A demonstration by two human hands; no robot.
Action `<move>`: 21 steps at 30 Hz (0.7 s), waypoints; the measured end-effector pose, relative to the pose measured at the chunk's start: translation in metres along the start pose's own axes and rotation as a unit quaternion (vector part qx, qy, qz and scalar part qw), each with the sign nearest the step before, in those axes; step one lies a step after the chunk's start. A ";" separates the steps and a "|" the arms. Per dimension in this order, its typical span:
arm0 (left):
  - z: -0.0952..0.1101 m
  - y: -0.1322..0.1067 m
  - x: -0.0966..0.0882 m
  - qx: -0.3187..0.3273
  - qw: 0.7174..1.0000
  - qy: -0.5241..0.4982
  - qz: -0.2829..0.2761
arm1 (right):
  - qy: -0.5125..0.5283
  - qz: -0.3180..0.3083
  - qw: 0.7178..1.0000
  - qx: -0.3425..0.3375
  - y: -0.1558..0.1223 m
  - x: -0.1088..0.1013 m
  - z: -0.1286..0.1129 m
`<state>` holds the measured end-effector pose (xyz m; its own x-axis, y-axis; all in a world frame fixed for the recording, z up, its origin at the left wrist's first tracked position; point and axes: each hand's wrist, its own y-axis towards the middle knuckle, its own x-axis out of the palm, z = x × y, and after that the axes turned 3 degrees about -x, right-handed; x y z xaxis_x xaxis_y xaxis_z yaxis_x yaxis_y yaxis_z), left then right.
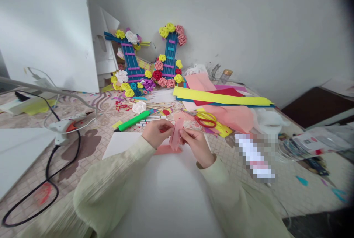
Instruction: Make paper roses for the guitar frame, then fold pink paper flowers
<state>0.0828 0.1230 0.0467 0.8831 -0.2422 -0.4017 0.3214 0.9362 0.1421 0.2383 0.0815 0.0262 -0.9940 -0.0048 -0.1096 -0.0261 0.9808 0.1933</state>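
Observation:
Between my two hands is a narrow strip of pink crepe paper (176, 135), held upright over a white board. My left hand (158, 132) pinches its left edge between thumb and fingers. On the opposite edge my right hand (195, 143) closes its thumb and fingertips. Another salmon-pink paper strip (166, 150) lies flat on the white board (171, 179) just below. Behind my hands are red-handled scissors (204, 119) and a bright green tube (135, 121), both apart from my fingers.
Two blue paper shapes with paper roses (132, 61) lean on the wall. Folded crepe paper, a yellow strip (221, 96) on top, lies at the back right. A glue gun (65, 125) with a looping black cord is on the left. A plastic bottle (312, 142) lies at right.

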 end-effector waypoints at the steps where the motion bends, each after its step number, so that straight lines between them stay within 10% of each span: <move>1: 0.001 0.000 0.000 -0.003 1.000 -0.002 -0.003 | 0.004 -0.003 1.000 0.007 0.000 0.000 0.000; 21: -0.007 0.000 0.006 -0.055 0.991 -0.118 -0.037 | 0.031 0.017 0.999 0.027 0.001 0.005 0.000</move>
<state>0.0858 0.1228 0.0383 0.9177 -0.3529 -0.1825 0.3616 0.9322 0.0160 0.2333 0.0819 0.0261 -0.9989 0.0187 -0.0426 0.0124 0.9896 0.1435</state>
